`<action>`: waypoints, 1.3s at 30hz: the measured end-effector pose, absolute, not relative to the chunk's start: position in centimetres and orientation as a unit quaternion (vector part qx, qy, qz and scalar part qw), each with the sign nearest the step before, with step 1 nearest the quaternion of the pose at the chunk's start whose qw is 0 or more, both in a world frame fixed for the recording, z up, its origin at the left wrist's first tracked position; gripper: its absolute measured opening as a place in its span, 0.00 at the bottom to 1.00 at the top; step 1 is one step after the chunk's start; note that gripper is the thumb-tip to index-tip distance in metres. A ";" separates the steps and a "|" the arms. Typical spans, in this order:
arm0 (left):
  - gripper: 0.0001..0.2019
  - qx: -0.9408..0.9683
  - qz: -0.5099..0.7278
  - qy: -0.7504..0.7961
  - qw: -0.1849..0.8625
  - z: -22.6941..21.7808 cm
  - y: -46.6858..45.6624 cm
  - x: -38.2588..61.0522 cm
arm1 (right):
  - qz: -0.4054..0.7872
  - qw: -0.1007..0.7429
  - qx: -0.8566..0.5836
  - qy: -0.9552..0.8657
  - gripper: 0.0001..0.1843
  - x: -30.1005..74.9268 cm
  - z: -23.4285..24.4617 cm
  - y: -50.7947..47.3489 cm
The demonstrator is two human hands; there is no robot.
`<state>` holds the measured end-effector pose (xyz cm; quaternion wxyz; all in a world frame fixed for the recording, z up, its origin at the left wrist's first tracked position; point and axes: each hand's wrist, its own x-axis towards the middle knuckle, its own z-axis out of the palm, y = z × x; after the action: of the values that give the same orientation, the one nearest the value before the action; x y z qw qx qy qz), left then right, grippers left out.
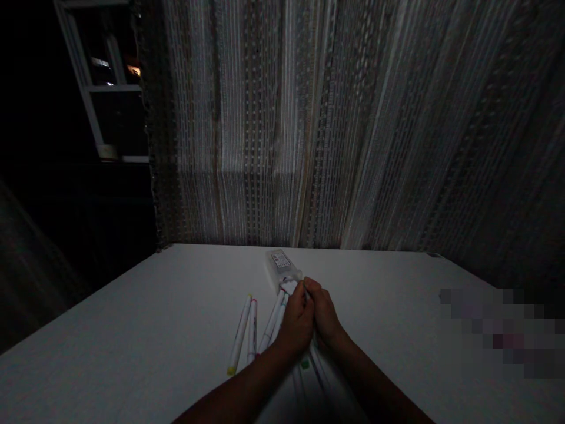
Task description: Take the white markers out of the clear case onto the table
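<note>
A striped curtain (282, 118) is hanging behind a white table (154, 324), while a window (115, 88) is showing at left.

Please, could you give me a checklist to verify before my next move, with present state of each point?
1. Left hand and right hand in view: ok, close together.
2. Translucent plastic case with printed label in view: ok, beyond the hands.
3. White cylindrical marker with yellow ends clear of both hands: ok.
4. Grip: cannot tell; the hands hide what lies between them.
5. Lighting: not ok; the scene is dim.
</note>
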<state>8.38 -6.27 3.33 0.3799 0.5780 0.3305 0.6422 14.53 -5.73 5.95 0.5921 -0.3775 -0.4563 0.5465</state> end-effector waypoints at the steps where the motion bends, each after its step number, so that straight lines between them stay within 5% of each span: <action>1: 0.12 0.580 0.644 0.328 0.376 3.3 -6.3 8.4 | 0.546 0.592 -0.378 -0.457 0.17 14.6 5.9 -5.7; 39: 0.17 0.587 0.630 0.325 0.392 3.3 -6.2 8.6 | 0.537 0.603 -0.378 -0.453 0.21 14.7 5.7 -5.5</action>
<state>8.64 -6.21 3.28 0.3924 0.5865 0.3245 0.6299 14.69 -5.51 5.72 0.6027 -0.3780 -0.4530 0.5373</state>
